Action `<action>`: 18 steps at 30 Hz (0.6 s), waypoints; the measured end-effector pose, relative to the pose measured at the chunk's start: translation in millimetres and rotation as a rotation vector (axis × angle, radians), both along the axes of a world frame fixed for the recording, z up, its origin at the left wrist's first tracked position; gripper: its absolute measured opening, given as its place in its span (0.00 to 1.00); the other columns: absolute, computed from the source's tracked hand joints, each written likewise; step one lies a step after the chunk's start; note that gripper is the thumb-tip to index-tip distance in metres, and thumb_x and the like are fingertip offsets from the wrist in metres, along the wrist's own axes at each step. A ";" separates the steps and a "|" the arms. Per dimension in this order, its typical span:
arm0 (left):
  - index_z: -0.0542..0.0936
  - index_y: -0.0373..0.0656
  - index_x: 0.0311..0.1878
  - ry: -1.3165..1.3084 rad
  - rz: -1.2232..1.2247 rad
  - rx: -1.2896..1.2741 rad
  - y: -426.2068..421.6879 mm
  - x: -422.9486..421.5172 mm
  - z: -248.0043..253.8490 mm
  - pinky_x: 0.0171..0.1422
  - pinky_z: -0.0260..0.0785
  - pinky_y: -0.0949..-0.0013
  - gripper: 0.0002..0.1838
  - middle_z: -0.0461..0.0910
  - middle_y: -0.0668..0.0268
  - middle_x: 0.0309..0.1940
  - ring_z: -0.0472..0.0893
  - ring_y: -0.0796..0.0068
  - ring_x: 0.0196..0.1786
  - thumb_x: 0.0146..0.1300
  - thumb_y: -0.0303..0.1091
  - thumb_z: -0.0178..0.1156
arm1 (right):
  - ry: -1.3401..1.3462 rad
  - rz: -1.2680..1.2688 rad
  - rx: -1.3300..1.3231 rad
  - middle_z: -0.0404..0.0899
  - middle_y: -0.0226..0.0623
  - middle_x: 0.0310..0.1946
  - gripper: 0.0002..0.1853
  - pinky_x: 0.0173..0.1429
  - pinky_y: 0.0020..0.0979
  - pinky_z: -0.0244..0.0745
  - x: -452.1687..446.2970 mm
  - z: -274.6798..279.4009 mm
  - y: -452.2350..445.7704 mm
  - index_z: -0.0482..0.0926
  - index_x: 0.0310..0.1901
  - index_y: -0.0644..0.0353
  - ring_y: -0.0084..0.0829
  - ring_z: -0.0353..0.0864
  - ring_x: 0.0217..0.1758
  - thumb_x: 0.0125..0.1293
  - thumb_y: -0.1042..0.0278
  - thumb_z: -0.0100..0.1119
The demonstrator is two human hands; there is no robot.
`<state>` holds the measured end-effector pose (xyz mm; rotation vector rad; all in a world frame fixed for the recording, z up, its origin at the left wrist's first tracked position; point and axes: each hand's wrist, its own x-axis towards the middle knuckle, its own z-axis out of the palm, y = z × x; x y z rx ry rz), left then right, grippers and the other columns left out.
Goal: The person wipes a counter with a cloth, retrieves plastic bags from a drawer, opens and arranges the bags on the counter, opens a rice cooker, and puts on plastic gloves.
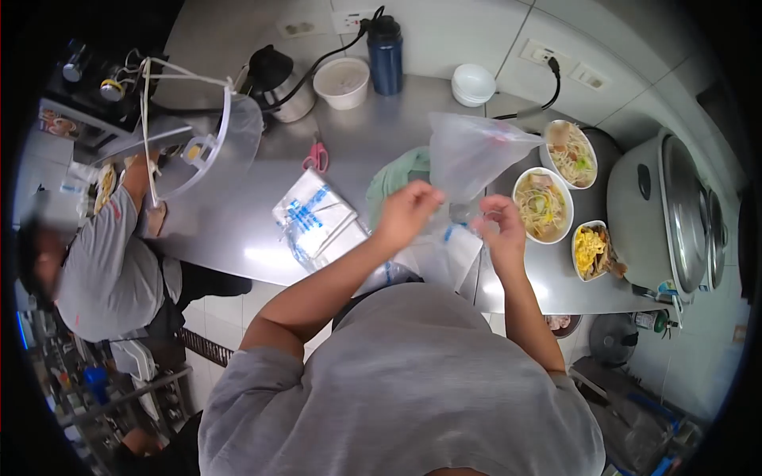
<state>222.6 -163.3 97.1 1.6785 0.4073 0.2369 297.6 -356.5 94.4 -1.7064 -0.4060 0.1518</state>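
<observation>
My left hand is raised over the steel counter, its fingers bent together toward the right; anything between them is too thin to make out. My right hand has curled fingers, with the thumb against a clear plastic bag with blue print that hangs below the hands. Just beyond them stands a puffed-out translucent plastic bag, beside a green bag. By my left forearm lies a stack of white packets with blue print. To the right are a noodle soup bowl, another noodle soup bowl and an egg-topped bowl.
Pink scissors lie left of the bags. Along the wall stand a kettle, a white tub, a blue bottle and white bowls. A large cooker is at right. A co-worker reaches over the counter at left.
</observation>
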 end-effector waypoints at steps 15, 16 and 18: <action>0.75 0.40 0.55 -0.306 -0.358 -0.236 -36.3 -50.1 115.8 0.40 0.65 0.81 0.23 0.76 0.75 0.29 0.72 0.88 0.33 0.55 0.22 0.64 | -0.264 0.320 -0.059 0.78 0.30 0.27 0.04 0.38 0.21 0.69 -44.8 128.5 -27.4 0.78 0.31 0.64 0.22 0.76 0.32 0.55 0.77 0.64; 0.75 0.40 0.54 -0.239 -0.378 -0.194 -36.8 -52.4 120.0 0.40 0.65 0.81 0.21 0.76 0.75 0.30 0.73 0.88 0.32 0.55 0.23 0.64 | -0.314 0.333 -0.030 0.78 0.31 0.27 0.03 0.39 0.22 0.69 -44.2 128.7 -27.2 0.78 0.31 0.64 0.23 0.76 0.33 0.56 0.77 0.63; 0.77 0.41 0.50 -0.121 -0.413 -0.145 -37.7 -56.6 123.6 0.41 0.65 0.81 0.17 0.76 0.74 0.30 0.73 0.88 0.33 0.56 0.25 0.64 | -0.411 0.357 0.030 0.78 0.32 0.27 0.03 0.40 0.23 0.69 -40.5 127.6 -25.0 0.78 0.31 0.65 0.24 0.77 0.33 0.58 0.76 0.61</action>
